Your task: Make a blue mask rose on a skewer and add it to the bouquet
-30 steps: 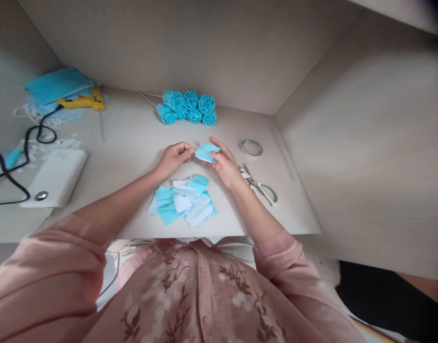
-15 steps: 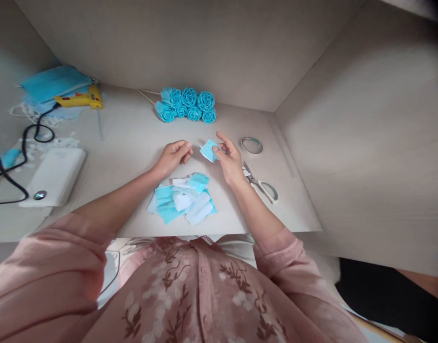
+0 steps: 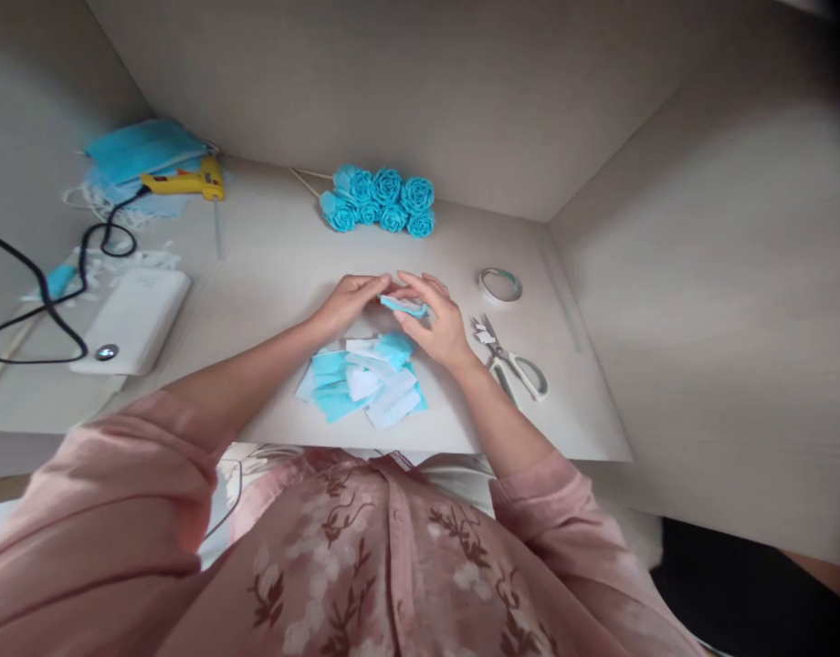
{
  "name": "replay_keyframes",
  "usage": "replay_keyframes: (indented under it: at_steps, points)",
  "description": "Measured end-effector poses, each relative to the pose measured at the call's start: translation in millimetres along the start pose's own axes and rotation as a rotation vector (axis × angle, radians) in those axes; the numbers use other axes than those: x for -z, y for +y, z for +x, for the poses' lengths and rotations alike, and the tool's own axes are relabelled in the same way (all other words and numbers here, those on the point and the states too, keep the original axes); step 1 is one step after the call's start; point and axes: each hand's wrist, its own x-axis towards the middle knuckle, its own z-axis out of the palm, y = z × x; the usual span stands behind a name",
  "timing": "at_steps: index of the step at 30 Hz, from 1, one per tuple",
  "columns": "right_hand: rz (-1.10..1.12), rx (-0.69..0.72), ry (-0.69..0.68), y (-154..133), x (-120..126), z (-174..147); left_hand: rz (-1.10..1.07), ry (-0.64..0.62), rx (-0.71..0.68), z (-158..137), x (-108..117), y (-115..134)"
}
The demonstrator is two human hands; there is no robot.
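In the head view my right hand [image 3: 437, 319] pinches a small blue-and-white piece of mask fabric [image 3: 407, 306], seen nearly edge-on, between thumb and fingers. My left hand [image 3: 351, 303] is beside it, fingers closed and tips at the fabric's left edge; what they grip, if anything, is hidden. Just below both hands lies a loose heap of cut blue and white fabric pieces [image 3: 330, 388]. Scissors [image 3: 508, 358] with pale handles rest to the right of my right wrist, white scraps by their blades.
Blue fabric roses [image 3: 387, 217] on thin sticks lie at the back. A tape roll [image 3: 500, 285] sits right. On the left are a yellow glue gun [image 3: 187, 182], blue face masks [image 3: 142, 151], a white power bank [image 3: 132, 319], a black cable [image 3: 84, 265] and white scraps.
My hands have come together, and my left fingertips now reach the fabric's edge. The fabric has turned from face-on to nearly edge-on. The view has shifted slightly left.
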Motion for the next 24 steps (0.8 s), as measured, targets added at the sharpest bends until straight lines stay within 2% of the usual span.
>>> replay_keyframes:
  at_steps: [2, 5, 7, 9, 14, 17, 20, 22, 24]
  points:
    - [0.043, -0.014, -0.005, -1.6, 2.7, -0.9, -0.033, 0.033, 0.008, 0.4, 0.0, 0.3]
    - [0.146, -0.146, 0.116, -0.5, 6.3, -2.0, -0.055, 0.059, -0.009, 1.0, -0.4, 1.4]
    - [0.189, -0.205, 0.188, 2.0, 6.8, -1.9, -0.067, 0.044, -0.016, 0.9, -1.1, 2.2]
    - [0.206, -0.236, 0.205, 4.5, 5.3, -1.3, -0.106, 0.013, -0.008, 0.4, -2.0, 2.8]
    - [0.236, -0.301, 0.205, 5.9, 0.1, -0.4, -0.175, -0.06, 0.012, -0.2, -4.1, 3.5]
    - [0.206, -0.322, 0.203, 2.9, 0.0, -0.2, -0.096, -0.093, 0.01, 0.2, -3.7, 2.6]
    - [0.154, -0.285, 0.161, -1.9, 1.3, -0.1, -0.003, -0.118, 0.028, 0.5, -1.8, 1.0]
    - [0.156, -0.232, 0.093, -5.4, 2.5, -0.2, -0.01, -0.075, 0.029, 1.3, 0.1, 0.0]
    - [0.192, -0.191, 0.034, -7.6, 3.6, -0.4, -0.063, 0.019, 0.003, 3.0, 1.9, -0.8]
